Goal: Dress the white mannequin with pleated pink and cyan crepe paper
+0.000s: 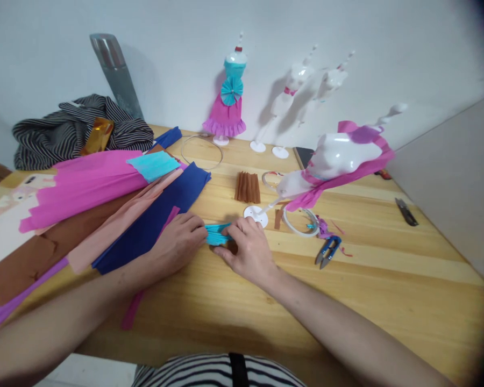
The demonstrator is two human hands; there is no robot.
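Between my two hands, just above or on the wooden table, a small piece of turquoise crepe paper [216, 235] lies gathered into narrow folds. My left hand [181, 239] is closed on its left end. My right hand [248, 247] pinches the right end between thumb and fingers. Under my left forearm runs a thin magenta strip [129, 317]. Beyond my right hand, a white mannequin [342, 156] draped in pink paper leans on a round base [256, 216]. A pleated brown paper piece [247, 187] stands behind my hands.
Crepe paper sheets, including a blue one [161, 209], cover the left side. At the right lie thread snips [328, 251], a tape roll [300, 221] and a cutter [406, 211]. A dressed mannequin [232, 91], a bottle [116, 75] and striped cloth [44, 137] stand along the back.
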